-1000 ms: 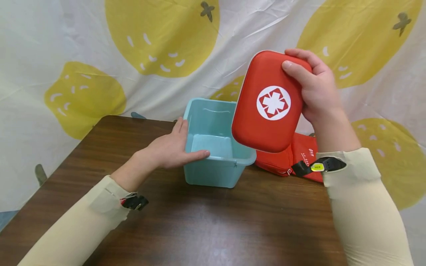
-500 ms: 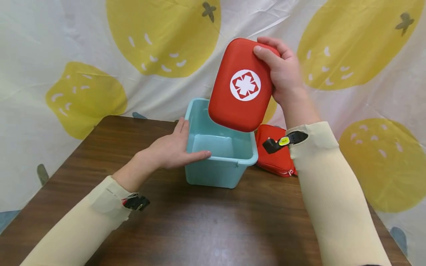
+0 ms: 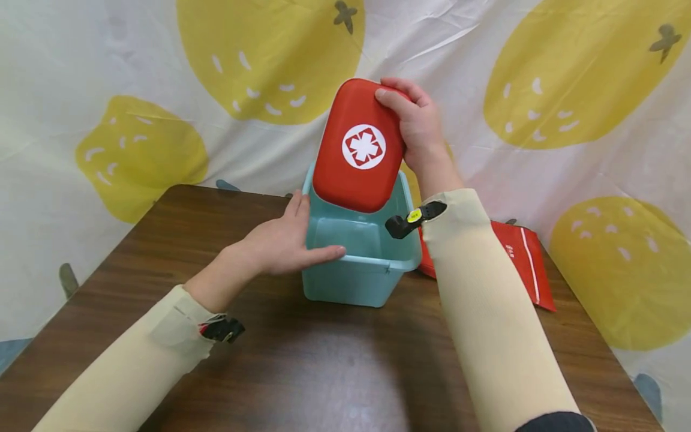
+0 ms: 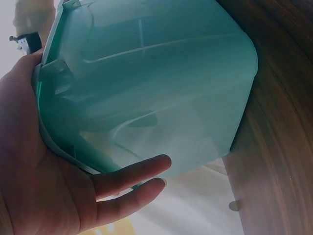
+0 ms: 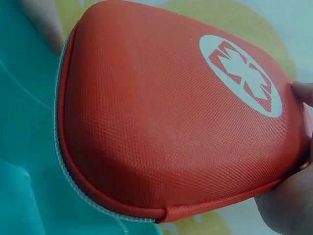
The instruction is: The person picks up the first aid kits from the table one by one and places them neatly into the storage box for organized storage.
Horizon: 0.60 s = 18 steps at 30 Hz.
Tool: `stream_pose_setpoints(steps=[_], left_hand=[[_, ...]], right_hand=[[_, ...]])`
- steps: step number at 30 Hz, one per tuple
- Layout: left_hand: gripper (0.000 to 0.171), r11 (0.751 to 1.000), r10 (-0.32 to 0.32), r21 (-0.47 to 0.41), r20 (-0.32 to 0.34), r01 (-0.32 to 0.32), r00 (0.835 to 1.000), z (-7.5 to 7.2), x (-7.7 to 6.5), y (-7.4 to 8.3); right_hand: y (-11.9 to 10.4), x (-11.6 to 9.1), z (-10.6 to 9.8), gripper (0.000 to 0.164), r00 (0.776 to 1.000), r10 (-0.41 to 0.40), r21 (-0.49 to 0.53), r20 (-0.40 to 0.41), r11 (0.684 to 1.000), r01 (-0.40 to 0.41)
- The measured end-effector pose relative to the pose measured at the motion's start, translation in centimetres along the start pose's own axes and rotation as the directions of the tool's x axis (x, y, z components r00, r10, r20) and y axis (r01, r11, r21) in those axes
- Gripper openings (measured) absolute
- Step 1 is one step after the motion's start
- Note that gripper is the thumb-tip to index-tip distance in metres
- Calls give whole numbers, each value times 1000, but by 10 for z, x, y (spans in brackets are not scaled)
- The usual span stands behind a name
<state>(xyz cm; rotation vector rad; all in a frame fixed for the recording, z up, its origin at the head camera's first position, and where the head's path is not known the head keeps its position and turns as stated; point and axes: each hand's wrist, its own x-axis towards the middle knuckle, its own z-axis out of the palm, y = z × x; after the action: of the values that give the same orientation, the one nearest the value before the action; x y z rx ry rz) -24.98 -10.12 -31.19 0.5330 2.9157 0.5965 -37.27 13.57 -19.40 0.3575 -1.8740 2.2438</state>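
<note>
A red zippered first-aid case (image 3: 356, 174) with a white cross emblem is tilted above the teal plastic bin (image 3: 351, 288). My right hand (image 3: 418, 129) grips its upper right corner, thumb on the front face. In the right wrist view, the light zipper edge of the case (image 5: 161, 122) faces the teal bin wall (image 5: 29, 122). My left hand (image 3: 278, 243) rests at the left rim of the bin, thumb along the near rim. The left wrist view shows fingers (image 4: 132, 176) of that hand stretched out along the outside of the bin (image 4: 161, 83).
Red fabric pouches lie right of the bin, partly hidden by my right forearm; one red pouch (image 3: 526, 258) has a white stripe. The dark wooden table (image 3: 324, 366) ends at a white curtain (image 3: 259, 156) printed with yellow lemons.
My right hand has carried the first-aid case leftward, first rising and then lowering over the bin. The left hand stays at the rim, and the bin has barely moved.
</note>
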Motion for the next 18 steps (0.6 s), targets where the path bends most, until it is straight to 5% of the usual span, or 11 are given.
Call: stream_pose_setpoints(steps=[18], left_hand=[[133, 1000, 10, -4, -9, -10, 1000, 0, -5, 3]], right_hand=[[56, -7, -2, 37, 997, 82, -170, -12, 982, -83]])
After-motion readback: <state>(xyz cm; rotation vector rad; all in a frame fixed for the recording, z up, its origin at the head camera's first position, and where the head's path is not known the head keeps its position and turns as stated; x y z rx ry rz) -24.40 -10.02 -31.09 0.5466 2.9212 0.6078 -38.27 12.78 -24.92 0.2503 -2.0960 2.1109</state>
